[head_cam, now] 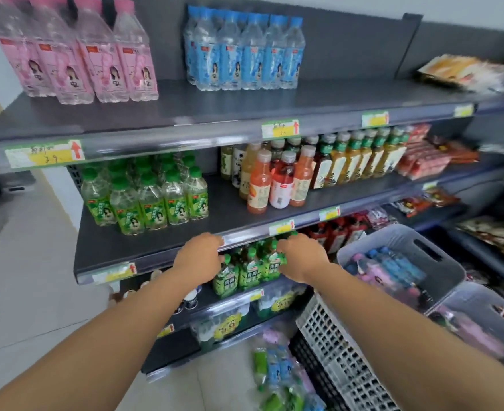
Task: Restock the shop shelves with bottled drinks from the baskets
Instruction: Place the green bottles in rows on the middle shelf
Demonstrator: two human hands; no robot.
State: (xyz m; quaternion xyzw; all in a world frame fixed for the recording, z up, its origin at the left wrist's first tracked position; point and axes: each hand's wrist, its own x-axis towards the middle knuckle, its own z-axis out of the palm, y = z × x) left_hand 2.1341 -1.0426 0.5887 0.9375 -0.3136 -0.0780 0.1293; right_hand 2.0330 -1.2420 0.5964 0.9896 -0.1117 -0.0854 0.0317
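The person's left hand (199, 256) and right hand (301, 256) are clamped around a bunch of green tea bottles (246, 269), which sit on the shelf (236, 299). The rows above the grip look pretty full. The basket (393, 237) to its right holds blue and pink bottles, so there's probably plenty left.

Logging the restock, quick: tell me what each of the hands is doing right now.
Left hand: grips the green bottles from their left side.
Right hand: grips the same green bottles from their right side.
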